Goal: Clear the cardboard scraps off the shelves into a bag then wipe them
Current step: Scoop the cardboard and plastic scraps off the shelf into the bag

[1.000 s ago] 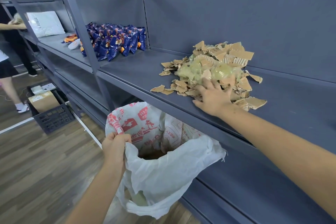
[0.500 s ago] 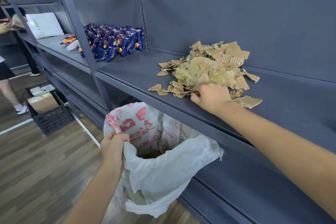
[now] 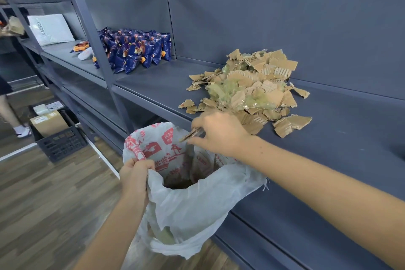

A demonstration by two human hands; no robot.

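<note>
Cardboard scraps (image 3: 252, 90) lie piled on the grey shelf (image 3: 339, 142). Right grip (image 3: 221, 136) pinches a few pieces (image 3: 191, 135) above the open white bag (image 3: 197, 201), whose rim the left grip (image 3: 134, 174) clutches.

Smooth matt grey painted-metal shelf (image 3: 153, 82). Brown corrugated cardboard scraps (image 3: 282, 96), rough torn edges, mixed with glossy clear film (image 3: 219, 91). Thin crinkled white plastic bag (image 3: 197, 204). Glossy foil snack packs (image 3: 133, 55). Wood-grain floor (image 3: 43, 204), slight sheen. Black plastic crate (image 3: 63, 144).

Torn brown cardboard scraps (image 3: 252, 92) heaped on grey shelf (image 3: 350, 138); white red-printed bag (image 3: 197, 199) open below shelf edge.
</note>
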